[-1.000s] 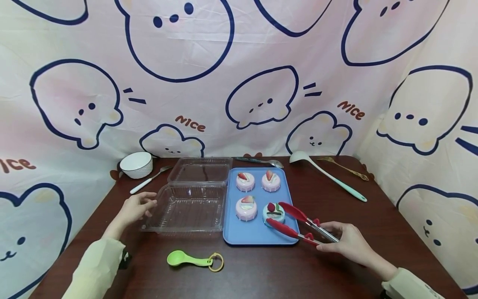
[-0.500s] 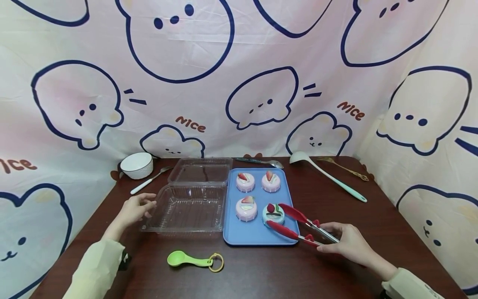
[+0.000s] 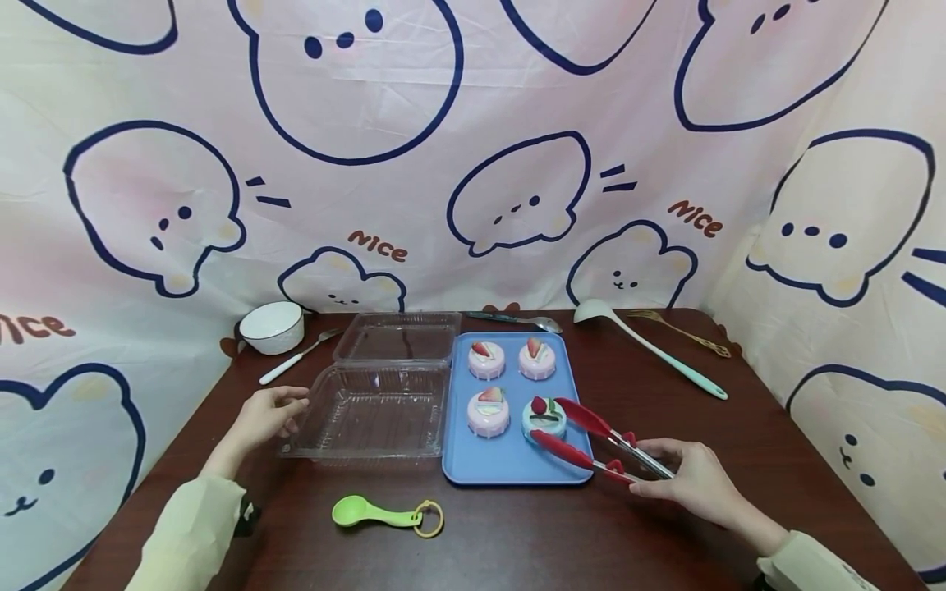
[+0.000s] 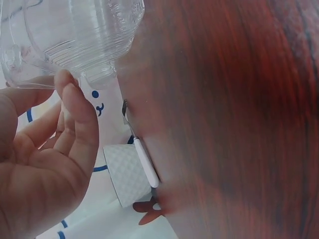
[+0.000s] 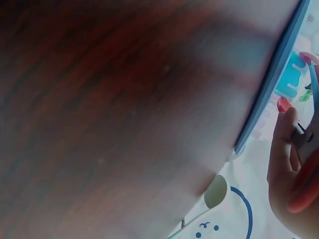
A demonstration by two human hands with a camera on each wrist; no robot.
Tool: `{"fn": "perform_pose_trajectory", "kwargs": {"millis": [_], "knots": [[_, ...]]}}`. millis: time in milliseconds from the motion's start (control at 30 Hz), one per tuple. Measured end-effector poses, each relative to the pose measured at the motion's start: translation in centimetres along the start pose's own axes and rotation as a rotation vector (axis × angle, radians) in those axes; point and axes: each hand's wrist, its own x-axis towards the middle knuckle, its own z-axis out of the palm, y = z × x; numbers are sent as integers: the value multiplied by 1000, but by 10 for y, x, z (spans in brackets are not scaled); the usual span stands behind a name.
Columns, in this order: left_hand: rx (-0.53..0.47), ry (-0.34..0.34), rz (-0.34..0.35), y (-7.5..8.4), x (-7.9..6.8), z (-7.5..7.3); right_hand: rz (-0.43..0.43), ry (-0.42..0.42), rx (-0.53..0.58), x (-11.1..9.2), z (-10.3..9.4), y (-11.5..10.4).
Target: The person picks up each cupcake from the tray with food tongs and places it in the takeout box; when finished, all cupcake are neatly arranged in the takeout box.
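Note:
My left hand [image 3: 269,417] is at the left edge of a clear plastic clamshell container [image 3: 384,410] with its lid folded back; in the left wrist view thumb and index finger pinch its rim. My right hand [image 3: 691,480] holds red-tipped metal tongs [image 3: 624,447]. The tong tips stand on either side of a light blue toy cake [image 3: 543,420] with a raspberry on top, which sits on a blue tray [image 3: 510,469]. Whether both tips press on it is hard to tell. Several pink strawberry cakes [image 3: 488,414] share the tray.
A green measuring spoon [image 3: 377,513] on a yellow ring lies in front. Along the back are a white bowl [image 3: 272,327], a white-handled fork [image 3: 296,359], a spoon [image 3: 543,323], a pale green ladle [image 3: 658,349] and a gold fork [image 3: 683,332]. A patterned cloth hangs behind.
The blue cake and the tongs around it have shifted very slightly to the right and back on the tray. My left hand stays at the container's edge.

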Motion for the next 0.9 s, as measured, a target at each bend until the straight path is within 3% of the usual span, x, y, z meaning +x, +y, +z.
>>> {"fn": "perform_pose_trajectory", "kwargs": {"millis": [333,600,900], "knots": [[-121,-17,2,-6,-1,-3,-53,54,93,15,-13,-15],[-176,-41,-22,-5,-2,-6,-121,80,151,40,-17,-46],[-201,-46,-36,-5,-8,-2,-172,12,212,67,13,-94]]}}
